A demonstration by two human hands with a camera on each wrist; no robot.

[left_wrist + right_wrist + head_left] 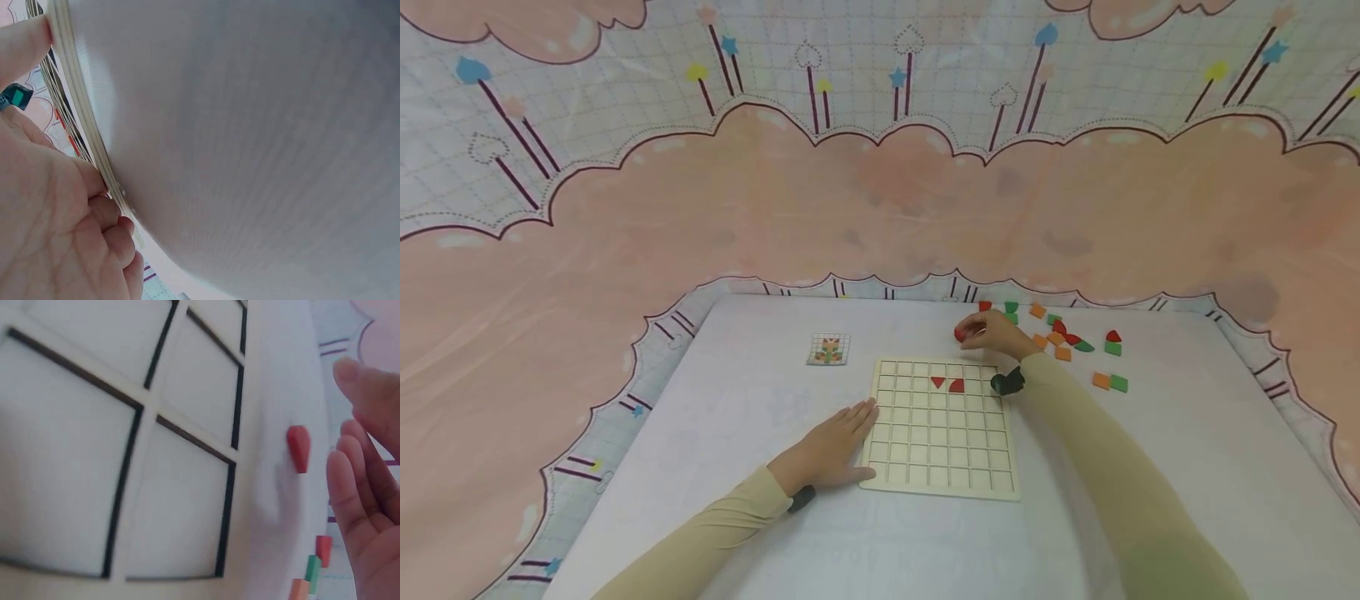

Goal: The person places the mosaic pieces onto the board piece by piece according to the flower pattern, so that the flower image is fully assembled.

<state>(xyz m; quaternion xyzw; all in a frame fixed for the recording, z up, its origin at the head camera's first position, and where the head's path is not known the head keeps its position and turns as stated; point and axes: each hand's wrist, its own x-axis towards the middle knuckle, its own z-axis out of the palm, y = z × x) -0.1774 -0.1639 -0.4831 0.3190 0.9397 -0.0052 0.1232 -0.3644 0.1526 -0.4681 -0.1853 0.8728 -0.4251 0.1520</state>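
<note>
A pale wooden grid board (939, 433) lies on the white table. Along its left edge rests my left hand (827, 447), fingers fairly straight and touching the rim, also seen beside the board's edge in the left wrist view. Two red pieces sit in the grid's upper part: a triangle (937, 382) and a quarter circle (957, 386). Beyond the far edge my right hand (996, 334) is at a loose red piece (959, 334). The right wrist view shows that red piece (299, 448) on the table, with thumb and fingers spread apart and nothing between them.
A small pattern card (828, 350) with a flower picture lies left of the board. Several loose orange (1063, 354), green (1119, 383) and red pieces (1113, 337) are scattered at the back right. A patterned cloth (880, 208) hangs behind the table.
</note>
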